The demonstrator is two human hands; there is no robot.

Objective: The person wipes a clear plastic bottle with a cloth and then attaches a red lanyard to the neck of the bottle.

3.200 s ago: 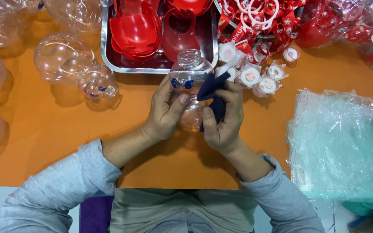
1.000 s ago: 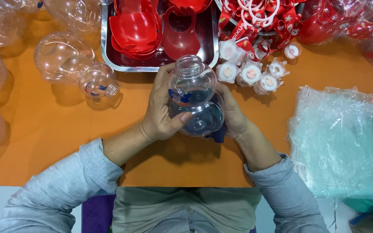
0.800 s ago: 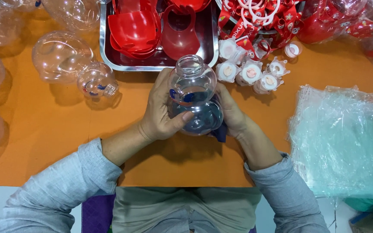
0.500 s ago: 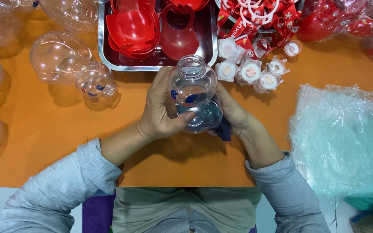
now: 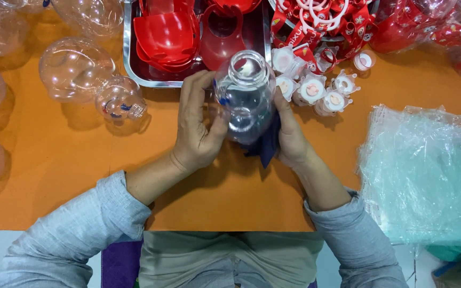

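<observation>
Compared with half a second ago, the clear plastic bottle with round body point(image 5: 245, 96) is a little more upright, its open mouth toward the camera. The left hand point(image 5: 198, 128) stays closed around its side; the right hand point(image 5: 289, 133) presses a dark blue cloth point(image 5: 267, 146) against it, above the orange table point(image 5: 81, 170). One metal tray point(image 5: 134, 64) of red parts lies behind; five white caps point(image 5: 311, 89) lie beside.

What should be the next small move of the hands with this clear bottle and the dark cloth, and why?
Probably rub the dark blue cloth across the clear plastic bottle's side. The left hand grips the bottle, its open mouth towards the camera; the right hand presses the cloth to it, so turning and wiping seems the natural small move.
</observation>
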